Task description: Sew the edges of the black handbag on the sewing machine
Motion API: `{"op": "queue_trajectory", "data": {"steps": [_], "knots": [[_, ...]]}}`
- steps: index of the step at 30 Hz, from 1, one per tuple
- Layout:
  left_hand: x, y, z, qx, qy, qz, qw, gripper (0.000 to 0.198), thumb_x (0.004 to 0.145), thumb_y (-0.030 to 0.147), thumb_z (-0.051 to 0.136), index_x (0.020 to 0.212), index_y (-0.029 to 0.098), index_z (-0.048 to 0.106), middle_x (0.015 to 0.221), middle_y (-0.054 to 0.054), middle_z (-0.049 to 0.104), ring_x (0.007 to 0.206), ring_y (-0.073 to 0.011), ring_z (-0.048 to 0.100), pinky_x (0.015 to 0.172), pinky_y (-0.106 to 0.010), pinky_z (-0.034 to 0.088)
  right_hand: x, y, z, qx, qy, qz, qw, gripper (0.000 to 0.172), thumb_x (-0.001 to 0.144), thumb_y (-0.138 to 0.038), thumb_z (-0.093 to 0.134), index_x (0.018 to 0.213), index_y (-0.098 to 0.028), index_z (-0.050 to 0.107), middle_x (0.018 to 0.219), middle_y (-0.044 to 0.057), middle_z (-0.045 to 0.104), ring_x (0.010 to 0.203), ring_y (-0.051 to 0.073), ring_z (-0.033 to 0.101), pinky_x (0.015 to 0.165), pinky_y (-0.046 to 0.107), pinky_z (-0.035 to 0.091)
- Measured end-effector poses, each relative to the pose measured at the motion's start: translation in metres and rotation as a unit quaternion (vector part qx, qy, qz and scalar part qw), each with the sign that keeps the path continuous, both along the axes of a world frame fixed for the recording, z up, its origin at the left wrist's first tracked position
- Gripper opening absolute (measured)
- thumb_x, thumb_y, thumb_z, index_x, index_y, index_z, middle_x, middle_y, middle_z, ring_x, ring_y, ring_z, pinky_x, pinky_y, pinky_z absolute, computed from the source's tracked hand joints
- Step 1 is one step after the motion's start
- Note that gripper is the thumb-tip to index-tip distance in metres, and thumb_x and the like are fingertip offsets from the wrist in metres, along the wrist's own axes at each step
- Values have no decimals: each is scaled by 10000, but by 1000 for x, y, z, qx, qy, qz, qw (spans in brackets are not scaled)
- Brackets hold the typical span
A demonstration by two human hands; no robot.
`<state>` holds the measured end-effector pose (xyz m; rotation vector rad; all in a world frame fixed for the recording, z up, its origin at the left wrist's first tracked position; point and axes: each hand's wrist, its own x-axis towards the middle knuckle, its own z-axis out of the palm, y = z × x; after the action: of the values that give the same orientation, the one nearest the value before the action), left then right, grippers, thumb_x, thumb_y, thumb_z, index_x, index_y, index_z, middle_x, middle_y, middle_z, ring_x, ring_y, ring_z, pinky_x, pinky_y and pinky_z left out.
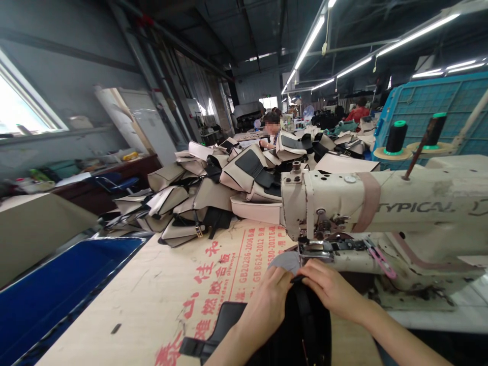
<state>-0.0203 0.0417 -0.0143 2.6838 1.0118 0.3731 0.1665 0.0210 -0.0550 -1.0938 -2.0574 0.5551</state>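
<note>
Both hands rest on a black bag piece (305, 325) at the 6 o'clock edge of the view, on the wooden desk (152, 305) with red printed letters. The left hand (267, 305) lies on the left side of the piece, fingers curled down over its top edge, so its grip is pressed onto the material. The right hand (328, 287) lies on the right side, and its fingers come together over a black strap (305, 310) that runs down the middle of the piece; if the grip really pinches the strap or only presses it, I cannot tell. The fingertips of both hands almost meet at 12 o'clock of the piece, just under the needle part of the sewing machine (381, 208). A grey piece of fabric (285, 262) sticks out just above the left hand, near the machine foot.

The cream machine fills the 3 o'clock side. Two black thread spools (396, 137) with green tops stand behind it at 1 o'clock, in front of a blue crate (419, 107). A big pile of beige and black bag parts (213, 198) lies on the desk at 11 to 12 o'clock, well apart from the hands. A blue bin (57, 290) is at 9 o'clock beside the desk. Another person (271, 127) sits far behind the pile.
</note>
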Motion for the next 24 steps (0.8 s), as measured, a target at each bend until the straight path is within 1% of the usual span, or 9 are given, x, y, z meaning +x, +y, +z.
{"op": "queue_trajectory", "data": {"steps": [2, 5, 9, 12, 15, 17, 19, 21, 24], "knots": [[0, 2, 1, -25, -23, 9, 999, 259, 881, 129, 310, 1018, 181, 524, 986, -54, 542, 940, -177, 484, 857, -328, 429, 0, 2, 2, -10, 9, 5, 1000, 160, 915, -169, 394, 1021, -194, 511, 957, 28, 508, 898, 154, 459, 790, 276, 374], [3, 7, 3, -64, -56, 19, 996, 236, 876, 140, 327, 943, 183, 549, 976, -47, 557, 949, -166, 499, 858, -302, 424, -2, 5, 1, -23, 30, -1, 999, 144, 919, -184, 396, 980, -193, 526, 921, 18, 514, 880, 145, 467, 776, 259, 369], [7, 12, 8, -101, -95, 30, 990, 232, 858, 146, 366, 966, 199, 565, 1022, -34, 576, 990, -158, 507, 884, -281, 406, -3, 7, -7, -33, 47, -32, 998, 146, 923, -218, 395, 916, -187, 537, 859, 8, 513, 833, 140, 478, 740, 247, 362], [4, 13, 12, -122, -103, 43, 986, 239, 855, 182, 379, 976, 209, 584, 1027, -24, 594, 984, -154, 524, 872, -267, 411, -4, 7, -13, -31, 55, -51, 997, 159, 925, -234, 391, 882, -180, 534, 834, 8, 511, 806, 141, 480, 719, 247, 353], [-6, 14, 11, -141, -62, 52, 987, 269, 805, 205, 458, 1044, 231, 578, 1076, -18, 594, 965, -168, 546, 851, -275, 427, -5, 7, -16, -29, 58, -51, 997, 172, 927, -244, 385, 862, -178, 531, 817, 8, 507, 789, 142, 478, 706, 248, 343], [-13, 15, 6, -136, -23, 58, 989, 415, 741, 134, 483, 1143, 227, 529, 1158, -30, 566, 1020, -185, 532, 889, -291, 410, -5, 7, -16, -30, 60, -50, 996, 185, 929, -252, 378, 851, -176, 528, 810, 10, 504, 781, 143, 475, 700, 249, 335], [-15, 18, 1, -130, 19, 43, 990, 545, 678, 32, 433, 1186, 216, 502, 1199, -39, 551, 1076, -186, 508, 921, -291, 384, -6, 7, -15, -30, 61, -45, 997, 196, 931, -257, 373, 842, -175, 527, 808, 14, 504, 782, 147, 471, 698, 252, 328], [-15, 26, 1, -135, 82, 2, 987, 558, 623, -16, 392, 1105, 206, 568, 1118, -47, 606, 1036, -192, 538, 865, -281, 414, -6, 7, -14, -32, 56, -29, 998, 199, 926, -260, 385, 823, -176, 533, 798, 15, 505, 780, 151, 468, 692, 252, 320], [-16, 42, 10, -170, 172, -68, 968, 407, 627, 24, 436, 932, 195, 643, 919, -45, 669, 869, -214, 591, 713, -268, 447, -5, 7, -10, -38, 50, -7, 998, 198, 916, -261, 405, 798, -179, 541, 784, 13, 507, 767, 153, 465, 679, 252, 308]]}}
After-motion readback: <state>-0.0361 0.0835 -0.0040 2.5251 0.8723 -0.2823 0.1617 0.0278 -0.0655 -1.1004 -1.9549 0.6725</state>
